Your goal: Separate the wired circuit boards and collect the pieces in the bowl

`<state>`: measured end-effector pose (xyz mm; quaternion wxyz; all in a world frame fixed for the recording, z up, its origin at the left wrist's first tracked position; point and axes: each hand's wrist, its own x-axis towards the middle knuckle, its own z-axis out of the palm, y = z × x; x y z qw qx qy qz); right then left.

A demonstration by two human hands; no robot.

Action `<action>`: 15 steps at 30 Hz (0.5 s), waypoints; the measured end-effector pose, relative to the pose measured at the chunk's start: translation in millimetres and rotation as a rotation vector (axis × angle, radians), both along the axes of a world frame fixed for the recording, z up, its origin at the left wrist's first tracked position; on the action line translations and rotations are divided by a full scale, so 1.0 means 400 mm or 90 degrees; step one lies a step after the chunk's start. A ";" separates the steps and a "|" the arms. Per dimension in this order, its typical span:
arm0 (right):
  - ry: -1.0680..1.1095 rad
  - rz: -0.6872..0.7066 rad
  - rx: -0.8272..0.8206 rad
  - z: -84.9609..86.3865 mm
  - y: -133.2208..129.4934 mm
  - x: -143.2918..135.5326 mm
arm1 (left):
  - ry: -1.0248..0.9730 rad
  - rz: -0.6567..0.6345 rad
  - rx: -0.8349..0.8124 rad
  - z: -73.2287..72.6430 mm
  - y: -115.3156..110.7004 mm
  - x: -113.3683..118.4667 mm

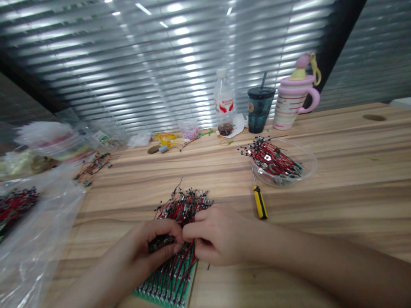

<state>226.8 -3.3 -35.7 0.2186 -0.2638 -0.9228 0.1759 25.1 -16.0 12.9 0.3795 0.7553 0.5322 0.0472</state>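
A green circuit board [162,291] lies on the wooden table, with many red and black wires [180,205] soldered to it and fanned out past its far edge. Over the wires, my left hand [160,246] is closed in a pinch, thumb and index fingertips together. My right hand [218,235] meets it from the right, fingers curled in among the wires. The two hands' fingertips nearly touch. What exactly lies between the fingers is too small and hidden to make out.
A clear round plastic dish [308,167] holds wired parts [272,158]; a yellow-black screwdriver [260,201] lies beside it. Behind stand a bottle [224,107], a dark tumbler [259,109] and a pink cup [290,102]. Plastic bags [51,239] and loose wired parts [94,167] are at left.
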 end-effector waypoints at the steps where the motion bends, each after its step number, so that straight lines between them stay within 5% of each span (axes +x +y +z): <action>1: 0.007 0.004 -0.002 -0.001 0.000 -0.001 | 0.010 -0.010 -0.021 0.000 0.002 -0.001; 15: 0.092 -0.013 -0.028 -0.022 -0.010 -0.016 | 0.013 -0.057 -0.050 0.010 0.001 -0.004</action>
